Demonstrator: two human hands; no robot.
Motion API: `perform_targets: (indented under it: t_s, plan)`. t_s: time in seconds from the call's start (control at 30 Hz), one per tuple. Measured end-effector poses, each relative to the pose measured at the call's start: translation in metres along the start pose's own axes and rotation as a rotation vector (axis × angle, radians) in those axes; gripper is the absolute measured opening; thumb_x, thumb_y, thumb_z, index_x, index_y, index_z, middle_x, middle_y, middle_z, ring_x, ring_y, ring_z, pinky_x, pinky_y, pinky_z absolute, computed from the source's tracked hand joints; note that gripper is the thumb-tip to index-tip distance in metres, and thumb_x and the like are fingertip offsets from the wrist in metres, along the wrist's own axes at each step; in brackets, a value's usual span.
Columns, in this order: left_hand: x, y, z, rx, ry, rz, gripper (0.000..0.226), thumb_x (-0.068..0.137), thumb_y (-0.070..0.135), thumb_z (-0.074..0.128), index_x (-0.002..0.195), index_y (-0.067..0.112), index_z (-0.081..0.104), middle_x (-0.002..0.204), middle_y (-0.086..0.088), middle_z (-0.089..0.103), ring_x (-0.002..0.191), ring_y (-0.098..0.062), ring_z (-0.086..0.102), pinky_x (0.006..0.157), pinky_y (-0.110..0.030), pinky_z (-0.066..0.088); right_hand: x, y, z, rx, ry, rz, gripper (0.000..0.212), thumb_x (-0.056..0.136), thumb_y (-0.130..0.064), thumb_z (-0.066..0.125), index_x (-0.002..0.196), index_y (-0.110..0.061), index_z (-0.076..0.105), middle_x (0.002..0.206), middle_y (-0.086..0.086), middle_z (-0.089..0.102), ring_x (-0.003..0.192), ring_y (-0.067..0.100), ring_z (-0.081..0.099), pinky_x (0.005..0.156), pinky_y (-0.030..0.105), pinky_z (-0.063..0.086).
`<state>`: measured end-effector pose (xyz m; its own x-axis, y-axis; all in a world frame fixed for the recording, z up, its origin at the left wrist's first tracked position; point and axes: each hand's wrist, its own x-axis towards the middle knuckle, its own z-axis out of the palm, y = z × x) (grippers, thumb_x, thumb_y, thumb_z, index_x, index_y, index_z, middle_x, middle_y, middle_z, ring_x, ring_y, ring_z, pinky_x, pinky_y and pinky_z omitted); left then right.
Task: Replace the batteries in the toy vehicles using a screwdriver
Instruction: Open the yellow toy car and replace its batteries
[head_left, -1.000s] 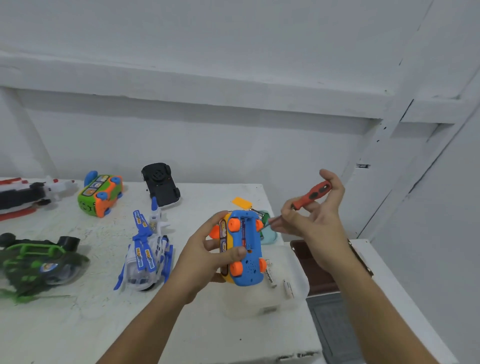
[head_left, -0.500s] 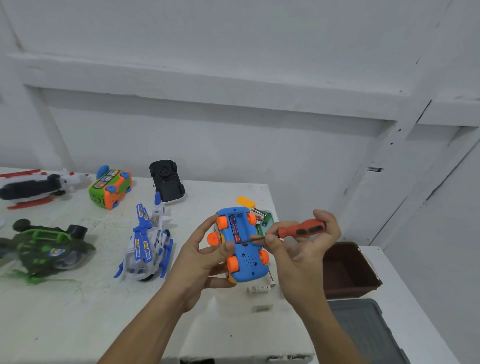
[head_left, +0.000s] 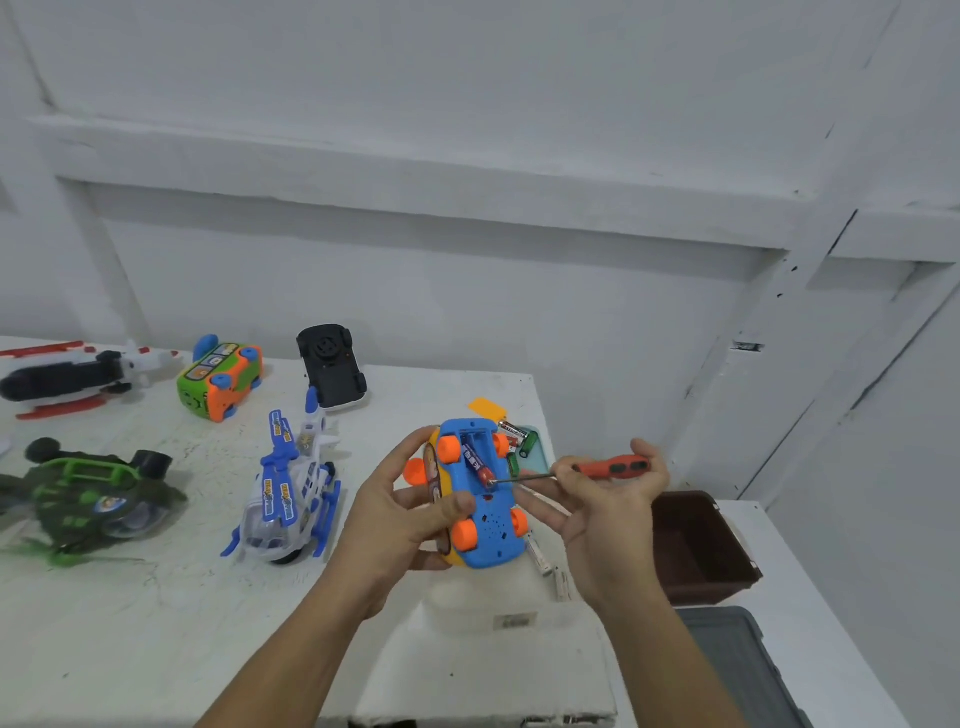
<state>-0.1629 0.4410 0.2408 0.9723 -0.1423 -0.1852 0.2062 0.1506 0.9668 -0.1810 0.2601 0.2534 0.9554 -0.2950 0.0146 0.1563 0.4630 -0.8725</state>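
A toy helicopter (head_left: 283, 499) lies left of the upturned car (head_left: 485, 525), a bin (head_left: 706, 584) right of it.

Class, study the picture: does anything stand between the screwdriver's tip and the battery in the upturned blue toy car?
Nothing visible does. The compartment of the blue toy car lies open with no cover over it, and the tip of the screwdriver, in the right hand, sits at the lower end of the battery.
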Motion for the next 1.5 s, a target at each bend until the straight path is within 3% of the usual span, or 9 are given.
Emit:
perform_targets:
  t_s: [0.17,0.3,0.43,0.57,0.77,1.07,1.23,1.37,1.5]
  plan:
    - [0.007,-0.003,-0.003,0.248,0.018,0.143,0.08,0.063,0.008,0.089,0.112,0.06,0.053,0.095,0.017,0.071,0.084,-0.001,0.07,0.057,-0.032,0.059,0.011,-0.014,-0.002,-0.309,0.023,-0.098,0.072,0.087,0.016,0.053,0.123,-0.041,0.029,0.094,0.026,0.055,0.076,0.048,0.067,0.079,0.047,0.059]
    - [0.008,-0.005,-0.002,0.375,0.019,0.197,0.084,0.063,0.016,0.09,0.111,0.068,0.045,0.101,0.027,0.066,0.088,0.017,0.061,0.069,-0.023,0.058,0.017,-0.017,0.005,-0.559,-0.009,-0.225,0.067,0.089,0.009,0.055,0.117,-0.045,0.03,0.1,0.025,0.055,0.072,0.027,0.073,0.085,0.044,0.058]
    - [0.011,-0.004,-0.005,0.307,0.02,0.176,0.081,0.064,0.014,0.089,0.097,0.077,0.05,0.092,0.028,0.07,0.086,-0.001,0.069,0.065,-0.037,0.061,0.023,-0.012,0.001,-0.528,-0.002,-0.142,0.07,0.088,0.012,0.056,0.118,-0.046,0.03,0.1,0.027,0.054,0.07,0.032,0.071,0.071,0.037,0.061]
    - [0.015,-0.005,-0.014,0.119,0.055,0.096,0.085,0.056,0.025,0.088,0.127,0.053,0.051,0.103,0.001,0.074,0.09,-0.019,0.073,0.063,-0.047,0.061,0.038,-0.007,-0.009,-0.345,-0.011,0.172,0.083,0.088,0.015,0.055,0.136,-0.043,0.021,0.097,0.022,0.058,0.071,0.039,0.071,0.066,0.046,0.06]
    - [0.023,-0.002,-0.022,-0.03,0.075,0.046,0.077,0.064,0.023,0.078,0.133,0.044,0.049,0.097,-0.003,0.077,0.084,-0.027,0.075,0.06,-0.043,0.06,0.078,-0.006,-0.013,-0.396,-0.019,0.432,0.1,0.083,0.016,0.061,0.144,-0.045,0.011,0.115,0.027,0.057,0.066,0.036,0.07,0.061,0.046,0.06]
    - [0.066,0.0,-0.024,-0.176,0.101,0.042,0.063,0.07,0.024,0.071,0.125,0.046,0.051,0.1,-0.007,0.076,0.087,-0.031,0.074,0.06,-0.043,0.061,0.198,0.003,0.003,-1.078,-0.132,0.356,0.082,0.085,0.013,0.057,0.14,-0.035,0.021,0.106,0.023,0.058,0.058,0.031,0.067,0.055,0.044,0.06]
    - [0.089,-0.008,-0.022,-0.197,0.108,0.015,0.062,0.071,0.023,0.071,0.126,0.046,0.051,0.103,-0.008,0.076,0.09,-0.033,0.073,0.062,-0.043,0.061,0.249,0.027,0.007,-1.459,-0.271,0.284,0.079,0.084,0.015,0.041,0.143,-0.035,0.026,0.107,0.019,0.053,0.071,0.037,0.067,0.047,0.04,0.057]
    - [0.096,-0.016,-0.021,-0.202,0.107,-0.017,0.06,0.072,0.021,0.069,0.124,0.047,0.052,0.103,-0.012,0.075,0.091,-0.035,0.073,0.064,-0.047,0.061,0.266,0.047,0.008,-1.568,-0.348,0.292,0.066,0.089,0.01,0.042,0.143,-0.027,0.033,0.109,0.017,0.051,0.087,0.039,0.066,0.055,0.043,0.058]
    - [0.099,-0.018,-0.022,-0.197,0.104,-0.025,0.06,0.071,0.021,0.069,0.122,0.048,0.053,0.102,-0.014,0.075,0.091,-0.035,0.073,0.062,-0.047,0.061,0.276,0.06,0.008,-1.602,-0.362,0.279,0.05,0.093,0.0,0.049,0.14,-0.017,0.043,0.127,0.019,0.052,0.099,0.038,0.061,0.076,0.049,0.058]
